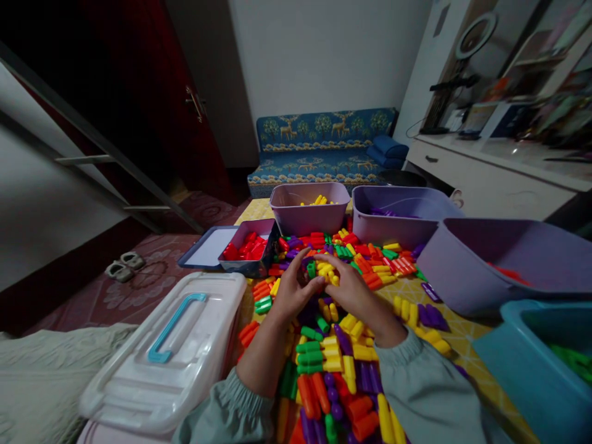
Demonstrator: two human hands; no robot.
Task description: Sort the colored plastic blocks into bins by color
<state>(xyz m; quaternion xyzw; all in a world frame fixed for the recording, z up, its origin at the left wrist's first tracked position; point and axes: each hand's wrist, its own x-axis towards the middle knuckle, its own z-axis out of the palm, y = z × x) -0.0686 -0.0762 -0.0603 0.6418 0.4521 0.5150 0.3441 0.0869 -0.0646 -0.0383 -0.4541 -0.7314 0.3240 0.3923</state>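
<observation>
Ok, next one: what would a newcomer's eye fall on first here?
First, the spread of small bright pieces, in red, orange, yellow, green and purple, running down the middle of the yellow tabletop. Next, the person's left grip and right grip, curved toward each other amid those pieces. Beyond the table, the blue deer-patterned sofa stands out against the pale wall.

A blue sofa stood beyond the far edge of the tabletop; a red door, beyond its far left corner.
</observation>
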